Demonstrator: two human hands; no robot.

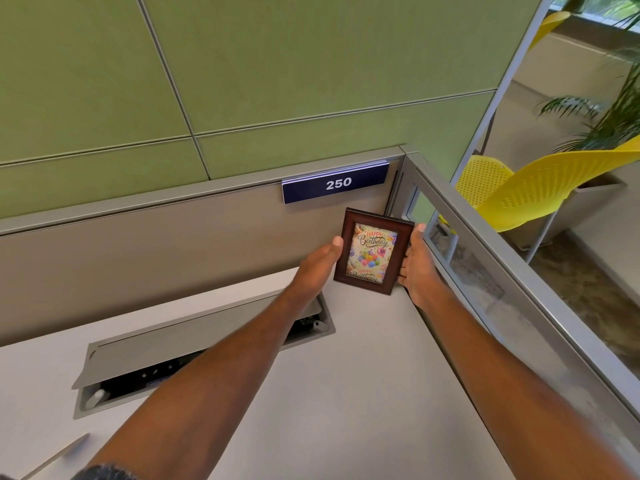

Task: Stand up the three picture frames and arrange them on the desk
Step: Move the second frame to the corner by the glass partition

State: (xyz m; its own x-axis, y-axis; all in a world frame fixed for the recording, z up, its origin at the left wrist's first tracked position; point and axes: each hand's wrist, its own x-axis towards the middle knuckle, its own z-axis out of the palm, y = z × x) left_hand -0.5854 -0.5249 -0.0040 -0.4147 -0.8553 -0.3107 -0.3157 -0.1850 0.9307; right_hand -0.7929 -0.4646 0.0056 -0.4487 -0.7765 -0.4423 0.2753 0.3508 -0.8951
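Observation:
A small dark brown picture frame [373,251] with a colourful "Happy Birthday" balloon card stands upright in the far right corner of the white desk [346,393], slightly tilted. My left hand [317,266] grips its left edge, thumb near the top. My right hand [417,263] grips its right edge. Only this one frame is in view.
A grey cable tray with its lid open [194,344] is set into the desk to the left. Behind stands a grey partition with a blue "250" sign [336,183] and green wall panels. A glass side panel [512,271] closes the right. Yellow chairs [540,188] are beyond it.

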